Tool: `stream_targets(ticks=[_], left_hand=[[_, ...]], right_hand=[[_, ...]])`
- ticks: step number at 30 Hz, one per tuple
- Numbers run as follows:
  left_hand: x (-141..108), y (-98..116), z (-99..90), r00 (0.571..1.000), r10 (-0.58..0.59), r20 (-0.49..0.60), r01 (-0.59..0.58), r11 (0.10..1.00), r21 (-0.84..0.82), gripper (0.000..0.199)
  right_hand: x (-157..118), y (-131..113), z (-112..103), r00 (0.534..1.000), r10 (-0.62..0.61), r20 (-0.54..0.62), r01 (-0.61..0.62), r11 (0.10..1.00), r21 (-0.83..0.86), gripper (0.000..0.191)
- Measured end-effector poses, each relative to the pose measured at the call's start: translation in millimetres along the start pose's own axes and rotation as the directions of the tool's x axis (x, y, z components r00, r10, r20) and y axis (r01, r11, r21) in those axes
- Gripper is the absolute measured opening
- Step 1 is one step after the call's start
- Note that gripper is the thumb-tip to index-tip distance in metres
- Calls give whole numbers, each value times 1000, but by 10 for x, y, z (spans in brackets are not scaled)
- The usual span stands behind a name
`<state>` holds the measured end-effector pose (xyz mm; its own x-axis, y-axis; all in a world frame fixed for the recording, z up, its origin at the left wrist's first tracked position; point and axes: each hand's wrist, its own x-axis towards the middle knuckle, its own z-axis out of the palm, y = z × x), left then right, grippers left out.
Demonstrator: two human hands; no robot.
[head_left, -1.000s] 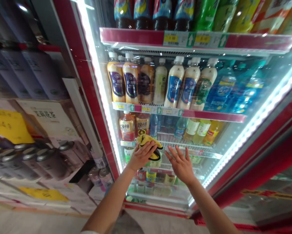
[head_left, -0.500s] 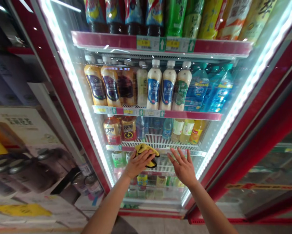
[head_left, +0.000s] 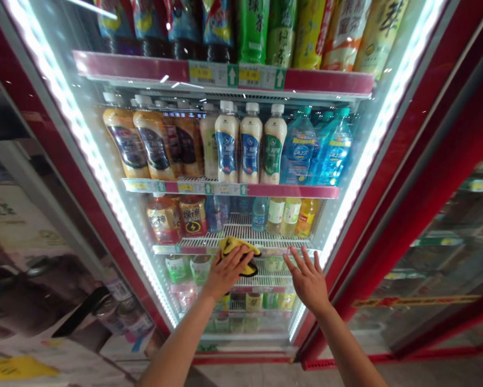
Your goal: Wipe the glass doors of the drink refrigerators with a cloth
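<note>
My left hand (head_left: 230,271) presses a yellow cloth with dark edging (head_left: 247,248) against the glass door (head_left: 225,215) of a lit drinks fridge. Its fingers lie over the cloth, and part of the cloth is hidden beneath them. To the right, my right hand (head_left: 309,279) has its fingers spread and holds nothing; it is at the glass, near the door's right light strip (head_left: 348,207). Behind the glass, level with the hands, runs a white wire shelf (head_left: 241,236).
Bottled drinks (head_left: 251,142) stand on several shelves inside the fridge. A red frame (head_left: 390,215) borders the door on the right, with another glass-fronted cabinet (head_left: 434,258) beyond it. Boxes and bottles (head_left: 120,314) are stacked at the left. Grey floor (head_left: 245,373) shows below.
Both hands have shifted right across the fridge front, the cloth moving along with my left hand. The camera has turned with them, so the shelves sit further left in the picture.
</note>
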<state>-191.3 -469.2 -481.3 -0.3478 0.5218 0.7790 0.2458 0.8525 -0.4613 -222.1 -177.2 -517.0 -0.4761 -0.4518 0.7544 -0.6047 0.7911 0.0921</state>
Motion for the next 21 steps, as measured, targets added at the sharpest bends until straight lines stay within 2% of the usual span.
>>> stream_targets(ticks=[2,4,6,8,10,11,13,15,17,19,21], left_hand=[[180,-27,10,987,-162,-22,161,987,-16,71],[467,82,61,955,-294,-39,293,956,-34,75],[692,295,127,953,-302,-28,301,953,-29,76],[733,509,173,986,-168,24,168,986,-14,70],[591,625,182,996,40,79,-40,999,2,62],[487,633,173,987,133,95,-134,991,11,58],[321,573,146,977,187,99,-191,981,35,55],[325,489,127,988,129,83,-132,991,36,57],[526,486,140,998,-7,65,6,1000,13,61],[813,607,193,984,-170,55,170,985,-6,68],[1020,813,277,971,-236,44,236,972,-6,73]], right_hand=[[-15,72,-11,998,45,-33,-45,999,5,76],[-11,73,-1,997,63,-46,-62,998,15,77],[-25,55,11,998,44,-35,-44,999,24,77],[-80,80,5,1000,8,-18,-7,1000,26,76],[-174,180,-27,1000,-10,2,10,1000,15,74],[-226,253,-52,1000,-4,12,4,1000,8,74],[-325,412,-102,999,34,20,-34,999,-6,76],[-392,541,-139,997,77,9,-77,997,-1,80],[-423,611,-148,994,106,-7,-106,994,18,85],[-436,634,-135,992,122,-15,-121,992,41,87],[-462,650,-114,992,122,-13,-121,990,69,87]])
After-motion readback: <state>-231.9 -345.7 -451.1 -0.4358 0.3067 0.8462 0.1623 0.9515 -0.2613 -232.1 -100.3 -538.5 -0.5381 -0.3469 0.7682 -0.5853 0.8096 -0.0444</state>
